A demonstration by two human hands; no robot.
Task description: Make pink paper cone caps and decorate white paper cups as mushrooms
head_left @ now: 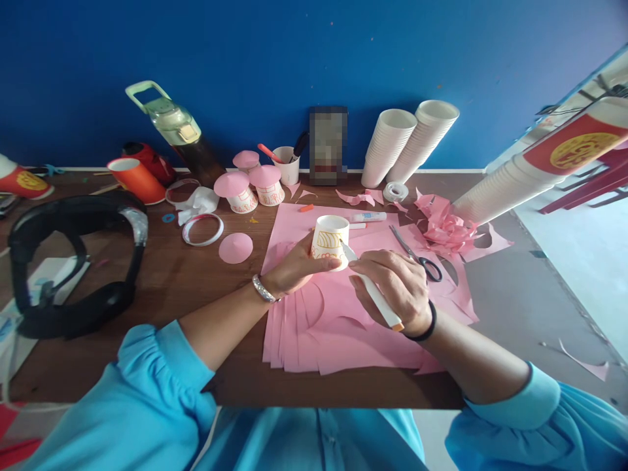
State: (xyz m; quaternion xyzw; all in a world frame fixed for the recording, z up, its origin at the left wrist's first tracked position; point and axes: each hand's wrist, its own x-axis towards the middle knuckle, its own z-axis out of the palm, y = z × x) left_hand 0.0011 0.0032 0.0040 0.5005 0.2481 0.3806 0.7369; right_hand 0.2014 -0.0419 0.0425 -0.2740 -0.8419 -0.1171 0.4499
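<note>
A white paper cup (331,227) with yellow and orange line drawings on its side is gripped by my left hand (298,267), its open mouth tipped up. My right hand (392,284) is closed round a white marker pen (380,302) with an orange end, and the pen's tip meets the cup's side. Beneath both hands lie stacked pink paper sheets (294,333) with curved cut-outs. Just beyond the cup are a glue tube (367,216) and a small orange cap (307,208). Black-handled scissors (417,255) rest open to the right of my right hand.
Several decorated cups with pink cone tops (265,176) stand at the back, near a pen cup (287,167), a phone (328,145) and a bottle (179,131). Tall cup stacks (392,147) and crumpled pink scraps (449,226) are right; a black headband device (73,261) lies left.
</note>
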